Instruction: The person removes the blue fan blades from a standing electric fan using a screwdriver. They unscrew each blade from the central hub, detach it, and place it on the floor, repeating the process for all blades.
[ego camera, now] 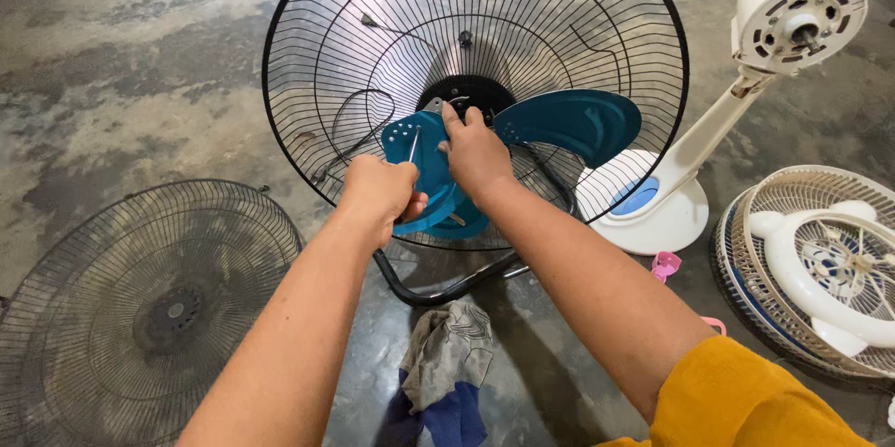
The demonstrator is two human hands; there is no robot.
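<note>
Teal plastic fan blades (559, 121) sit inside the black round wire fan guard (475, 83), and both hands work at their hub. The left hand (378, 191) is curled into a fist around the handle of a thin metal screwdriver (413, 144), whose shaft rises just above the knuckles and meets the blade beside the hub. The right hand (475, 153), just right of the left and close against it, presses down on the teal blade with fingers bent and their tips at the dark centre of the fan. Below both wrists lies a crumpled grey and blue rag (447, 363) on the concrete floor (140, 65), next to the fan's black tube stand (438, 288). Well left of the left hand lies a separate dark wire grille (140, 307), flat on the floor. Right of the right hand stands a white fan motor on its white pedestal base (746, 74), and beyond it lies a white fan with its cage (820, 270).
</note>
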